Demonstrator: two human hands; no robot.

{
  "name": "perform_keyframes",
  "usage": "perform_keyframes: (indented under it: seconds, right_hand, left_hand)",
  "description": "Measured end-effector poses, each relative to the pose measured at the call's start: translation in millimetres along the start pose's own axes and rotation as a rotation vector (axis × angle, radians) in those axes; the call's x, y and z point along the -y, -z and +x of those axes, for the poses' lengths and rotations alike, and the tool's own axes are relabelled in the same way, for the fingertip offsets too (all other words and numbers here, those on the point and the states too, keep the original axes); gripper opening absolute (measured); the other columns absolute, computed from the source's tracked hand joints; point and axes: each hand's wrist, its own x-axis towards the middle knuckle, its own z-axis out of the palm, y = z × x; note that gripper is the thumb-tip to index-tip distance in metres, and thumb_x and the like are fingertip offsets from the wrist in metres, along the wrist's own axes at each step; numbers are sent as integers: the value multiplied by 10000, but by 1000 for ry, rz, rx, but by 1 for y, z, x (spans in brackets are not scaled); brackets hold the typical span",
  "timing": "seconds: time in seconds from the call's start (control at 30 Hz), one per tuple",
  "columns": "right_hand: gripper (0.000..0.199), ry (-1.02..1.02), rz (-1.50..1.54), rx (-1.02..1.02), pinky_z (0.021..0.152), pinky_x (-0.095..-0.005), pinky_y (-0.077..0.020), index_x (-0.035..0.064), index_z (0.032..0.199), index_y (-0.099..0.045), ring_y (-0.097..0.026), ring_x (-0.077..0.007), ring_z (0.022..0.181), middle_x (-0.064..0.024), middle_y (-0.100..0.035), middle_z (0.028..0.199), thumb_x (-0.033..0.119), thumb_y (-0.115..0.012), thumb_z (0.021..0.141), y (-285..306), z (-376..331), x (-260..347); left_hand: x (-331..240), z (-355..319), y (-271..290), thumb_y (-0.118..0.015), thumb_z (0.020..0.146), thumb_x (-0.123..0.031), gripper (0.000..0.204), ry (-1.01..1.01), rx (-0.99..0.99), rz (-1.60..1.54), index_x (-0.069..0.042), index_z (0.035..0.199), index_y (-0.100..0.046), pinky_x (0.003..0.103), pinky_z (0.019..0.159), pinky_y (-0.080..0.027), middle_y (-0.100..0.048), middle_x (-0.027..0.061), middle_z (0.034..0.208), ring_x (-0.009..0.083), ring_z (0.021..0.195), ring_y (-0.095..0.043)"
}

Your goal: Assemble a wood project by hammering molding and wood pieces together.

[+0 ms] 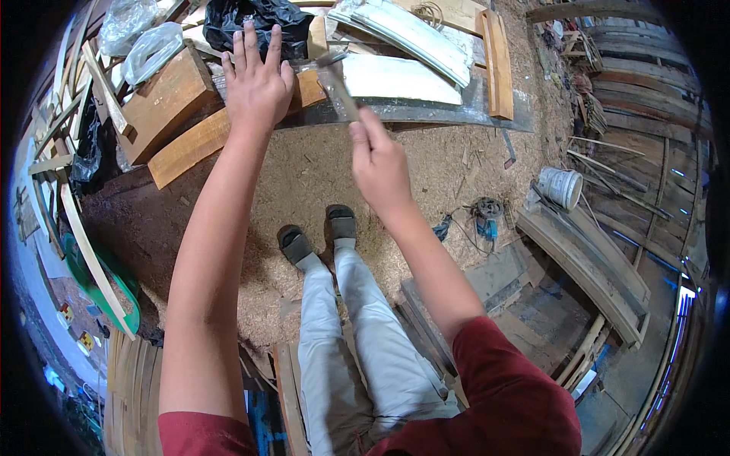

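Note:
My left hand point(260, 90) is stretched out with its fingers spread, palm down, over the far edge of the workbench. Its fingertips overlap a black plastic bag point(228, 19), and a curved wooden board point(186, 152) runs beneath the wrist. Whether the palm touches the wood I cannot tell. My right hand point(380, 166) is closed round the handle of a hammer point(341, 85), slightly blurred. The hammer's head is raised to the right of my left hand, next to a white panel point(395, 78).
A thick wooden block point(167, 99) and clear plastic bags point(152, 53) lie at the far left. A wooden beam point(498, 64) stands at the bench's right end. On the sawdust floor point(304, 167) sit a blue power tool point(487, 220) and, farther right, a white bucket point(560, 187).

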Motion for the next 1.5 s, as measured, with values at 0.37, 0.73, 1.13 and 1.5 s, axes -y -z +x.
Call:
perform_keyframes:
  seconds: [0.37, 0.73, 1.13, 1.5]
  right_hand:
    - [393, 9, 100, -41, 661, -520, -580, 63, 1428, -652, -746, -452, 744, -255, -742, 831, 309, -561, 1135, 15, -15, 20]
    - [393, 166, 159, -230, 655, -530, -579, 56, 1422, -656, -754, -454, 766, -263, -743, 835, 299, -573, 1125, 0, -13, 3]
    - [324, -153, -123, 78, 619, -500, -566, 93, 1407, -657, -734, -449, 703, -228, -718, 753, 241, -559, 1135, -13, 2, -19]
    - [367, -79, -103, 74, 611, -507, -578, 125, 1453, -629, -748, -417, 679, -221, -728, 754, 295, -557, 1136, -2, 2, 1]
  left_hand:
    - [0, -1, 1, -493, 1091, -402, 671, -5, 21, 20, -241, 1725, -347, 616, 1300, -243, -271, 223, 1777, 425, 1622, -295]
    - [-7, 4, 0, -491, 1092, -389, 671, 22, 34, 32, -242, 1729, -340, 616, 1299, -254, -265, 222, 1778, 426, 1619, -300]
    - [-6, 2, -1, -484, 1090, -378, 670, -2, -4, -10, -228, 1728, -342, 625, 1293, -256, -260, 232, 1779, 434, 1613, -305]
    - [-1, 1, 4, -491, 1083, -362, 663, 1, 19, 3, -212, 1717, -368, 620, 1294, -254, -279, 237, 1770, 436, 1609, -312]
